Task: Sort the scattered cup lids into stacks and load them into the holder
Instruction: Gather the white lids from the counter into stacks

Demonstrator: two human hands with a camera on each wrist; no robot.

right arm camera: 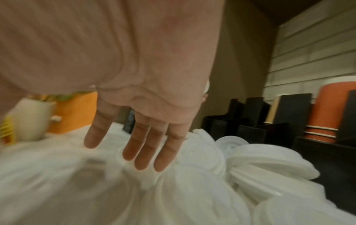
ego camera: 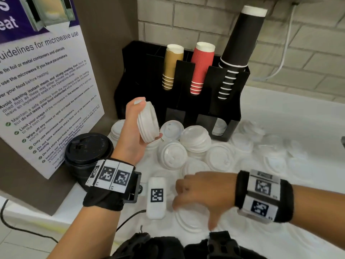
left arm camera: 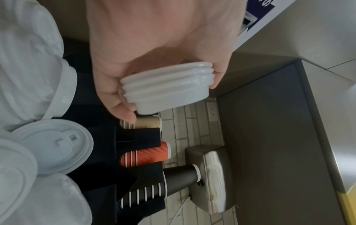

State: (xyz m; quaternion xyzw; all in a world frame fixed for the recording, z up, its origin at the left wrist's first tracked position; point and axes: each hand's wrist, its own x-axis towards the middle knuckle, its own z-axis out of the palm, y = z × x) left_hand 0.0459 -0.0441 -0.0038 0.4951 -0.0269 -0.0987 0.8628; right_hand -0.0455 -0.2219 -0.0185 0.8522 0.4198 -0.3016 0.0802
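My left hand [ego camera: 138, 126] holds a small stack of white lids [ego camera: 148, 122] tilted on edge above the pile, thumb on top and fingers underneath; the left wrist view shows this stack [left arm camera: 167, 89] gripped between thumb and fingers. My right hand [ego camera: 197, 193] hovers palm down over a flat white lid [ego camera: 192, 219] near the counter's front, fingers straight and spread in the right wrist view [right arm camera: 146, 146], holding nothing. Loose white lids [ego camera: 194, 139] and short stacks lie heaped before the black holder [ego camera: 186, 94].
The holder carries tan [ego camera: 170, 66], red [ego camera: 200, 68] and black cup stacks [ego camera: 237, 53]. A stack of black lids [ego camera: 87, 152] stands at the left by a microwave notice [ego camera: 43, 90]. A white tagged device [ego camera: 156, 197] lies between my wrists. Clear lids [ego camera: 268, 146] spread to the right.
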